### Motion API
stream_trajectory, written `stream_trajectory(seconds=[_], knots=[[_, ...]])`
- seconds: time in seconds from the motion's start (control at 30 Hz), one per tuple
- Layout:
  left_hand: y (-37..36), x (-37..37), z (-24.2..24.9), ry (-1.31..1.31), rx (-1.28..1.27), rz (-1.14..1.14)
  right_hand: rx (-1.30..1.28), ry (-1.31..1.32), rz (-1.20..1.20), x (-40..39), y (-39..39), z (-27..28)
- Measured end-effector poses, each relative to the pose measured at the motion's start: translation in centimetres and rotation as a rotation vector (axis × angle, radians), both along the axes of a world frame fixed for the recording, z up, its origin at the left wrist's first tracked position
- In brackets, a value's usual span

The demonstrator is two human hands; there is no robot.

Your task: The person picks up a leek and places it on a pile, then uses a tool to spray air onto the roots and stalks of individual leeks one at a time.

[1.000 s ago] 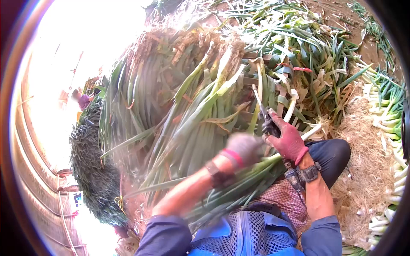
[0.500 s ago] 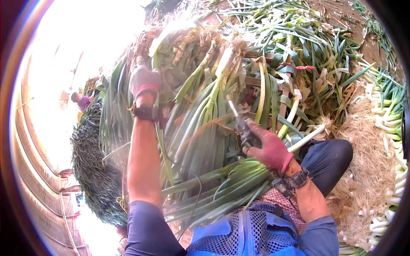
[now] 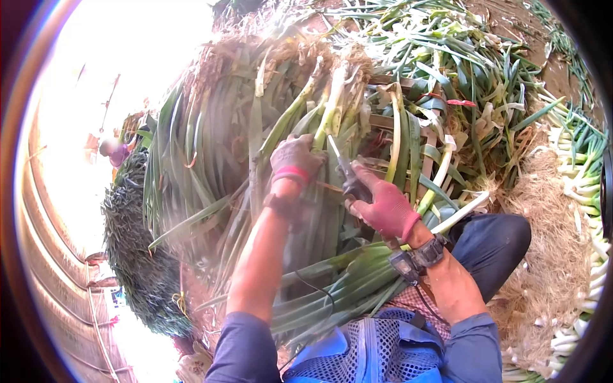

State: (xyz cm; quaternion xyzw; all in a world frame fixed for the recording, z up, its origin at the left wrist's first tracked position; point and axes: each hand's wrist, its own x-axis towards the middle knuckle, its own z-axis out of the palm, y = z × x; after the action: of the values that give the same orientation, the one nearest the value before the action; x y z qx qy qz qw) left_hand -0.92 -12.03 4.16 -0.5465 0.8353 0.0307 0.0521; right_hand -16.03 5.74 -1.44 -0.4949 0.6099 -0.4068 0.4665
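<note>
My left hand (image 3: 297, 159), in a grey and pink glove, reaches into the heap of leeks (image 3: 211, 121). Its fingers curl at the pale stalk of one leek (image 3: 333, 102), whose roots point away from me. Gloved in dark pink, my right hand (image 3: 387, 205) is wrapped round a black air blow gun (image 3: 355, 185) with a thin metal nozzle. The nozzle tip is close to the same leek, just right of my left fingers. Several leeks (image 3: 345, 274) with long green leaves lie across my lap.
More leeks and loose leaves (image 3: 447, 51) are piled at the back right. Trimmed roots (image 3: 543, 255) cover the ground beside my knee, with a row of white leek stalks (image 3: 597, 268) beyond. A dark green bundle (image 3: 143, 249) stands left. Another person (image 3: 115, 152) is at the far left.
My left hand has come right and down from the far left of the heap to the leek in the middle. A pale leek stalk by that hand is gone from there. The blow gun has shifted slightly left and up.
</note>
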Motion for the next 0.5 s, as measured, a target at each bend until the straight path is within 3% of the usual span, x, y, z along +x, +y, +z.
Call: stream_trajectory(seconds=[0.27,0.5], knots=[[-1.4,-0.4,0.0,-0.079,0.146,0.087,0.125,0.071,-0.037,-3.0,-7.7,-0.2],[-0.9,-1.6,-0.5,-0.141,0.094,0.098,0.072,0.248,-0.161,-6.8,-15.7,-2.4]])
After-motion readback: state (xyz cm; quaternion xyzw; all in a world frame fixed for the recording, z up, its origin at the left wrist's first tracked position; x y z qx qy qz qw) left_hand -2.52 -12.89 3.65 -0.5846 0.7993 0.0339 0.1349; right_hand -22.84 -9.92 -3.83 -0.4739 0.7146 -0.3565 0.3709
